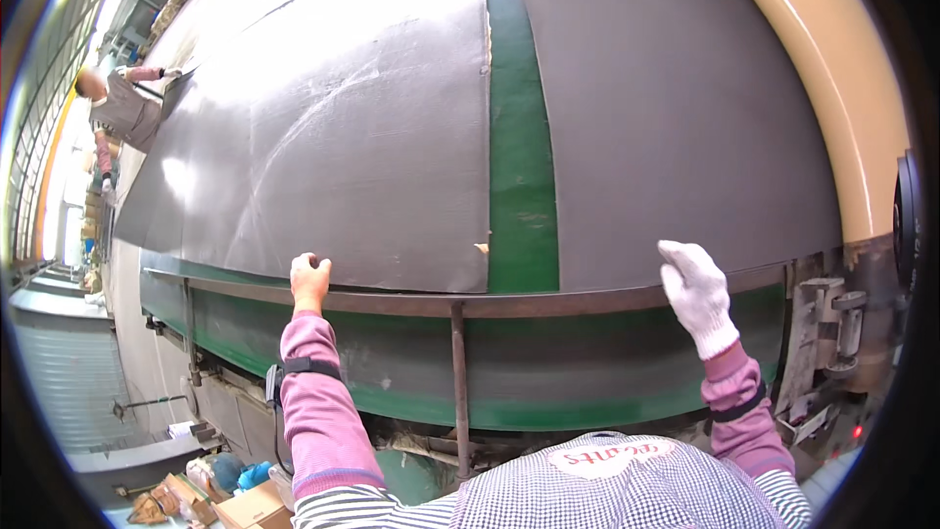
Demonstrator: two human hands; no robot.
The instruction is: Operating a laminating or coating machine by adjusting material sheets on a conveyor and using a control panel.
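A large dark grey sheet [382, 167] lies on a green conveyor belt [519, 157], its near edge by the front rail [578, 304]. My bare left hand [310, 279] is at that edge, fingers curled in; what they hold, if anything, is hidden. To the right, past a strip of bare belt, lies a second dark grey sheet [685, 108]. My right hand [697, 296], in a white knitted glove, is over its near edge with fingers stretched out and nothing visible in them. Whether it touches the sheet I cannot tell.
A big tan roller [832, 69] curves along the right side, with metal brackets [827, 328] below it. At the far left another person [127, 108] in gloves stands at the sheet's end. Cardboard boxes [255, 507] and bags sit at the lower left.
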